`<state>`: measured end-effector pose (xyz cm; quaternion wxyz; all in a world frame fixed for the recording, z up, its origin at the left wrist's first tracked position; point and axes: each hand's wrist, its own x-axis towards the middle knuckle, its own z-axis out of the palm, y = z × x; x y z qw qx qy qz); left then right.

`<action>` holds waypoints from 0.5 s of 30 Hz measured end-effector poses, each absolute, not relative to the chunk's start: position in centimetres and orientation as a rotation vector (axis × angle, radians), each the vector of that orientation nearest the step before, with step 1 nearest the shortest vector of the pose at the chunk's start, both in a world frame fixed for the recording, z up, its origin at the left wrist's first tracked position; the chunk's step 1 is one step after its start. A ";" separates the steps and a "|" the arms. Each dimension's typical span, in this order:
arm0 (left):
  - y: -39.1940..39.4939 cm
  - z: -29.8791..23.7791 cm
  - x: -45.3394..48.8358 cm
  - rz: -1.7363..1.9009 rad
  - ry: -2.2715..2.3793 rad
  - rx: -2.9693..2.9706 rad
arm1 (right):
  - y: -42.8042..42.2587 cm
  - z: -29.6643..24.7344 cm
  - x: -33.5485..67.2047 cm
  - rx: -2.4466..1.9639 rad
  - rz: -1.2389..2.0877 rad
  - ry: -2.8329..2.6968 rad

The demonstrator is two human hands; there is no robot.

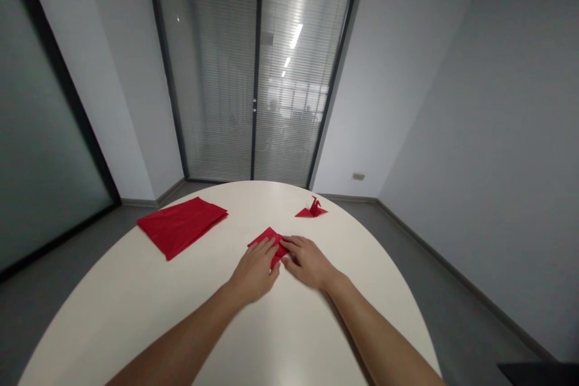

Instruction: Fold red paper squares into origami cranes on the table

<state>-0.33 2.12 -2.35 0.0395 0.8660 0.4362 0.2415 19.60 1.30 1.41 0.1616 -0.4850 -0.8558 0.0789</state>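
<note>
A small folded sheet of red paper (270, 233) lies on the table in front of me, a pointed corner facing away. My left hand (256, 268) rests over its left side, fingers stretched out flat on the paper and thumb near its lower edge. At the right edge, the fingers and thumb of my right hand (308, 260) close on the paper from either side. Both hands cover much of the sheet, so its folds are partly hidden. Just beyond stands a finished red paper crane (314, 208) with its wings spread.
A stack of larger red paper sheets (183, 226) lies at the left of the round white table (289, 338). Behind the table is a glass partition with blinds (226, 72). A grey wall (497, 132) rises at the right. A dark object (538, 373) shows at the bottom right.
</note>
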 end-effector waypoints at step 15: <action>1.9 -1.4 -0.3 0.877 1.269 2.620 | 1.6 2.0 19.9 -1.213 0.257 -2.349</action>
